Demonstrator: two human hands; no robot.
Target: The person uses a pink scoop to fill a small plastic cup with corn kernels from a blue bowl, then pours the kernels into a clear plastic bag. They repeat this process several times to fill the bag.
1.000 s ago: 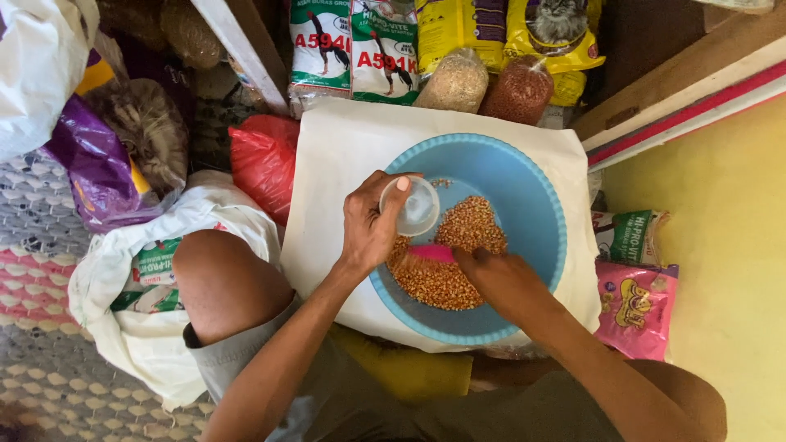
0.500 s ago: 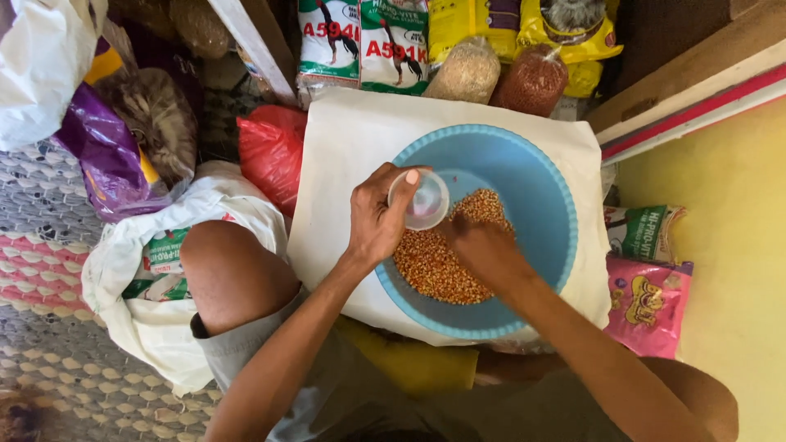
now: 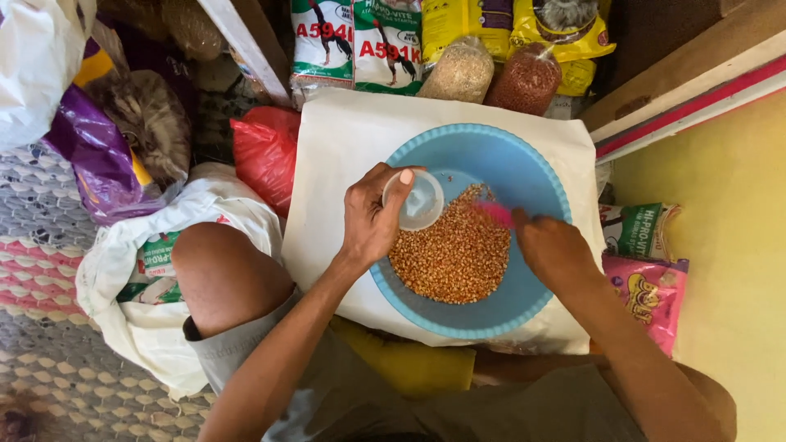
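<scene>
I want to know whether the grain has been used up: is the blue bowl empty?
No, the blue bowl holds a heap of orange-brown grain beside the left hand with its clear cup.

A white sack [image 3: 344,155] carries the blue basin [image 3: 524,155], itself resting on the patterned mat [image 3: 41,270].

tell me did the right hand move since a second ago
Yes. The right hand slid from the grain toward the right rim of the blue bowl.

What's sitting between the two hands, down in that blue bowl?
In the head view, a heap of yellow-brown grain lies in the blue bowl between the left hand, holding a clear cup, and the right hand.
</scene>
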